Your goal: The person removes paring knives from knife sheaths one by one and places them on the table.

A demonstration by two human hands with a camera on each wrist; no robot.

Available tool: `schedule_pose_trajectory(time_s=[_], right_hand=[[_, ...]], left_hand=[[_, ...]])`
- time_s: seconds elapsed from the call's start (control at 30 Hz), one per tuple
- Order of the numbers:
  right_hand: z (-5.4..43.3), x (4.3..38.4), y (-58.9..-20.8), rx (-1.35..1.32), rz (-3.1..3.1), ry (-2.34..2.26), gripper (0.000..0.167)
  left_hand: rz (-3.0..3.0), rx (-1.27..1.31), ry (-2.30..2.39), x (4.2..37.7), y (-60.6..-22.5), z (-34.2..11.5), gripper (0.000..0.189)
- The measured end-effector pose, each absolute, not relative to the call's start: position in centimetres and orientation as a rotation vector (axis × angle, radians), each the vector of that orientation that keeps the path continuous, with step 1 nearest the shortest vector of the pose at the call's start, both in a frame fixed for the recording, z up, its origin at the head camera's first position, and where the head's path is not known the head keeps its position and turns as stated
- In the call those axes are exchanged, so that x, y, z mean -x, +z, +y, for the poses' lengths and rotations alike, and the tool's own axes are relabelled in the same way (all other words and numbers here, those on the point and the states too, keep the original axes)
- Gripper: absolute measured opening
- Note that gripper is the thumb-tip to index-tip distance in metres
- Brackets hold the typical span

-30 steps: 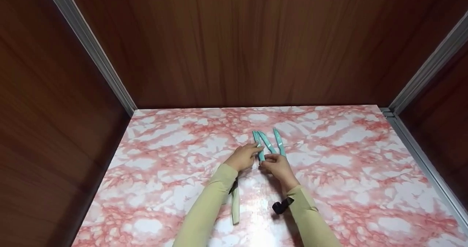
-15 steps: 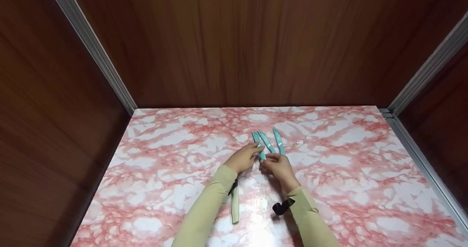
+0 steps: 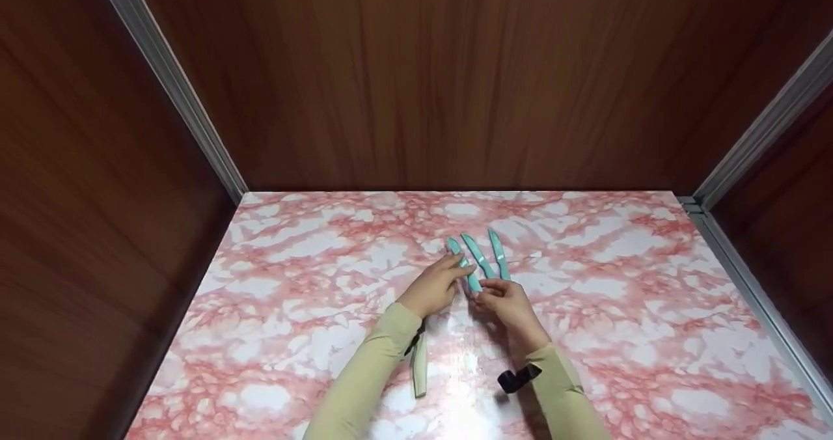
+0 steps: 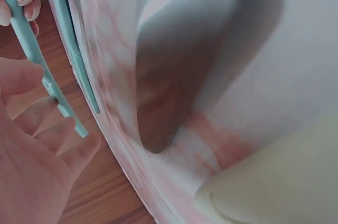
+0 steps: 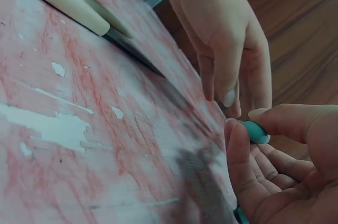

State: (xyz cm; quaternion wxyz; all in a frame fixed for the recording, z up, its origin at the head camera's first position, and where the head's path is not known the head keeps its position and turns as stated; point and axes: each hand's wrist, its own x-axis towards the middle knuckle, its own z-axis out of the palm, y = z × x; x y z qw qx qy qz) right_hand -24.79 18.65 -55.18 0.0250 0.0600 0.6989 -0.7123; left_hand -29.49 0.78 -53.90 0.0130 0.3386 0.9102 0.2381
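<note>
Remotely, I see the right hand [image 3: 506, 302] pinching one end of a teal knife [image 3: 474, 282]; the left hand [image 3: 431, 287], fingers spread, touches it. Another knife [image 3: 480, 258] lies beside.

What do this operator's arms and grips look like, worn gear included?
Left sleeve and right sleeve: long, plain, pale yellow-green, slightly creased. Left grip and right grip: ungloved human hands. Black camera at the right cuff; another black piece shows, mostly hidden, by the left. No cables visible.
</note>
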Motion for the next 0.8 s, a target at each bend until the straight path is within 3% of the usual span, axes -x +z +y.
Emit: schedule_pose_trajectory(time_s=[0.8], right_hand=[[22.1, 20.9, -52.7, 0.144, 2.241, -1.903, 0.034]], left_hand=[[2.969, -1.252, 0.666, 24.8, -53.4, -0.2, 0.043]])
